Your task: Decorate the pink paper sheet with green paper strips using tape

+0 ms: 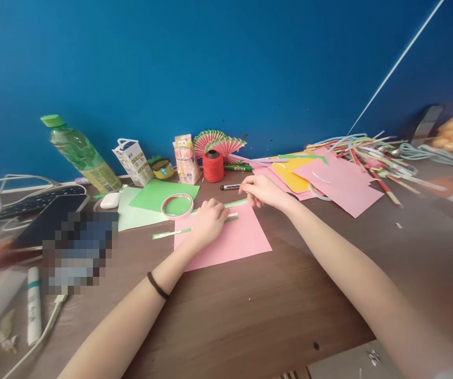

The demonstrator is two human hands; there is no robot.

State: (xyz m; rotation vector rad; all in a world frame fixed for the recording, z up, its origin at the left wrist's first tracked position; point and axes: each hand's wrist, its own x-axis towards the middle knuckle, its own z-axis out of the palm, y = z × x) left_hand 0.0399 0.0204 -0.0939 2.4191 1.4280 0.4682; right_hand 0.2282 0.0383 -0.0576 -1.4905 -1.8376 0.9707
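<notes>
A pink paper sheet (236, 245) lies on the brown table in front of me. My left hand (210, 220) rests palm down on its upper part, fingers spread over the paper. Under and beside that hand runs a narrow green strip (171, 234) with a white band, sticking out past the sheet's left side. Along the sheet's top edge is another green edge strip (236, 203). At its right end, my right hand (258, 190) hovers with curled, pinched fingers; what they hold is too small to make out. A tape roll (177, 206) lies left of my left hand.
Behind stand a red thread spool (213, 167), a folded paper fan (218, 145) and a small carton (134, 163). A black marker (230, 187) lies near my right hand. Green paper (159, 195), a bottle (84, 152), and a phone are left; pink sheets (341, 181) and strips are right.
</notes>
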